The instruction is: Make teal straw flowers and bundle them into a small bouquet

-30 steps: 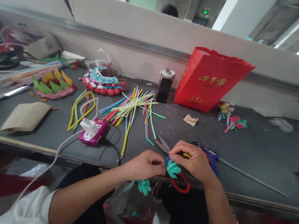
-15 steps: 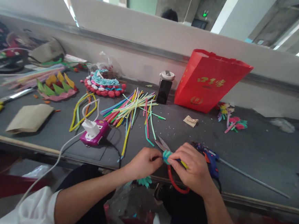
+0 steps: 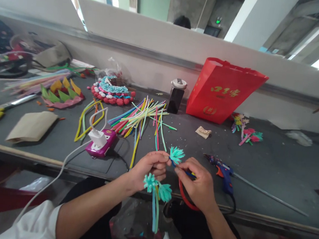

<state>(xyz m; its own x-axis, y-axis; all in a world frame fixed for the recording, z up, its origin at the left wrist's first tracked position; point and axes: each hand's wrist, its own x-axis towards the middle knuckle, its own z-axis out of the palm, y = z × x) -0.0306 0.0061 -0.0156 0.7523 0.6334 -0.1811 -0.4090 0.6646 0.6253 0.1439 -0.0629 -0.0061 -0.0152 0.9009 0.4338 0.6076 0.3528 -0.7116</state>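
My left hand is closed, its thumb and forefinger pinching a teal pipe-cleaner flower just under its fluffy head. Below that hand hang two more teal flowers, a round one and a fanned one, with pale blue and green stems; the other fingers seem to hold them. My right hand pinches a dark blue pipe cleaner at the base of the upper flower. Scissors with a red handle lie partly hidden beneath my right hand.
A blue glue gun with a long glue stick lies to the right. Colourful pipe cleaners, a purple power socket, a black bottle and a red paper bag stand or lie beyond. Large scissors are far left.
The upper flower has turned so its head fans upward between my hands. My left hand has rotated, bringing the hanging flowers and their stems into view. My right hand has shifted slightly down.
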